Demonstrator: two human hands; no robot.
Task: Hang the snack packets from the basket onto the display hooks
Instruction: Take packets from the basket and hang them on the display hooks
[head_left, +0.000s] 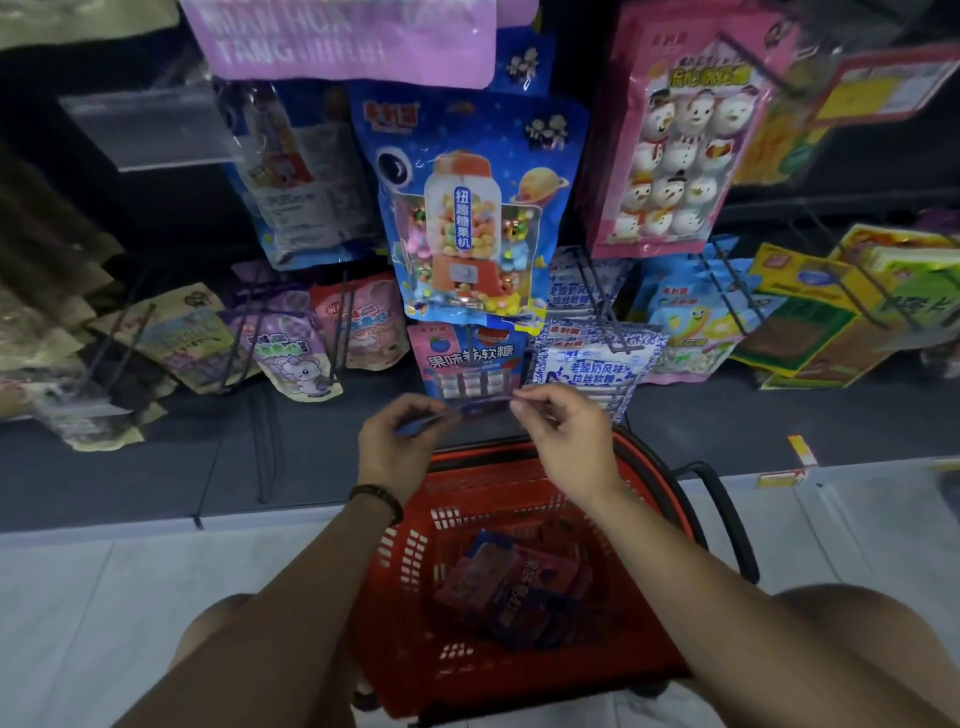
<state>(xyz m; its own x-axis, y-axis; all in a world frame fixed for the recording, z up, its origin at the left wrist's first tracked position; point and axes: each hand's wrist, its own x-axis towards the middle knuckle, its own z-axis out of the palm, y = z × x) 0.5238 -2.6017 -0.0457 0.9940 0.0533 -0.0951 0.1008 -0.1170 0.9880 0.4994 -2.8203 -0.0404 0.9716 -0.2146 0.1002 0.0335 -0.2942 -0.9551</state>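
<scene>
A red plastic basket (498, 467) stands on the floor between my knees, with a few pink and blue snack packets (511, 587) lying inside. Above its far rim my left hand (400, 441) and my right hand (563, 431) pinch the two ends of a thin blue packet (475, 408), seen almost edge-on. Just behind it hangs a pink and blue candy packet (467, 353) on a low hook. The held packet's face is hidden from view.
The dark display wall carries many hung packets: a big blue gumball-machine bag (467, 208), a pink snowman bag (670, 130), white-and-blue bags (587, 358), purple bags (291, 353). Bare wire hooks (260, 447) stick out at lower left. Yellow and green boxes (831, 312) sit right.
</scene>
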